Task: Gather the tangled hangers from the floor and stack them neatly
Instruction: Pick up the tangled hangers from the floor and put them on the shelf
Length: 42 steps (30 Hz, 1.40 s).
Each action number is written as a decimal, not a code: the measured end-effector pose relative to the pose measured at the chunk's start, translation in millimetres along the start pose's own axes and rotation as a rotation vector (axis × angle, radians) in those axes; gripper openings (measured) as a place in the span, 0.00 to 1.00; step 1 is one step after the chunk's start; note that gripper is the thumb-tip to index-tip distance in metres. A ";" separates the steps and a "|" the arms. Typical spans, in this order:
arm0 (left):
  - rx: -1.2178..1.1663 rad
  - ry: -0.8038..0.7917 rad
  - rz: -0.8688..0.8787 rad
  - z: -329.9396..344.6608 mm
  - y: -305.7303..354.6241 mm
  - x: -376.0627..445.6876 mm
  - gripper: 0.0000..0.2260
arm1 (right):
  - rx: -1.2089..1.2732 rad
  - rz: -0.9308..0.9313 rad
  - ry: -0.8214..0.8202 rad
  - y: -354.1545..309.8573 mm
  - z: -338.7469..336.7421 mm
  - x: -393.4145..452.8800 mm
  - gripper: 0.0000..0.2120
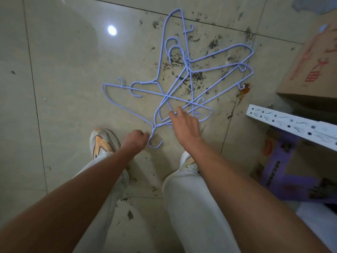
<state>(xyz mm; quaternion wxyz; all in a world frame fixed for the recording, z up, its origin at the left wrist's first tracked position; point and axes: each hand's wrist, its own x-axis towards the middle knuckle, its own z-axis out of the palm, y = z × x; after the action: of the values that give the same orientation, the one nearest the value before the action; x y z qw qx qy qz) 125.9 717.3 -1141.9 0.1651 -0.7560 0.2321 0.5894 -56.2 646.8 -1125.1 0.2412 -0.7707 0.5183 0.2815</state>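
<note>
Hangers [184,83] tangled on floor [73,70] — left hand [136,139] fisted beside nearest hook, right hand [184,123] spread loosely over near wires.

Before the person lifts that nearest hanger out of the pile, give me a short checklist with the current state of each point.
1. Left hand closed at the neck of the nearest hanger: ok, though the grip itself is hidden.
2. Right hand has a hold: not ok, fingers spread open over the wires.
3. Nearest hanger free of the pile of hangers: not ok, other wires cross its frame.
4. Hangers all lying flat on the floor: cannot tell.
5. Room to lift: ok on the left; a cardboard box and white shelf rail stand close on the right.
</note>
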 end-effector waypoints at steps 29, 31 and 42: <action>-0.017 0.344 0.291 9.2 -26.7 -103.6 0.11 | 1.163 0.804 0.072 31.6 -60.4 84.8 0.12; -0.043 0.331 0.338 -2.8 -28.3 -153.9 0.13 | 1.256 0.804 0.023 35.0 -83.3 61.1 0.13; -0.623 -0.101 0.321 -117.1 -49.3 -428.1 0.15 | 1.759 0.693 0.090 20.5 -257.7 -101.5 0.04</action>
<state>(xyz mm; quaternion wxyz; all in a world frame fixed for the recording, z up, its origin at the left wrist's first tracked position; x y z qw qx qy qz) 163.6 764.3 -699.4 -0.1572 -0.6938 0.1486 0.6869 -58.8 536.1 -870.4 0.6185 -0.1255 0.7535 -0.1845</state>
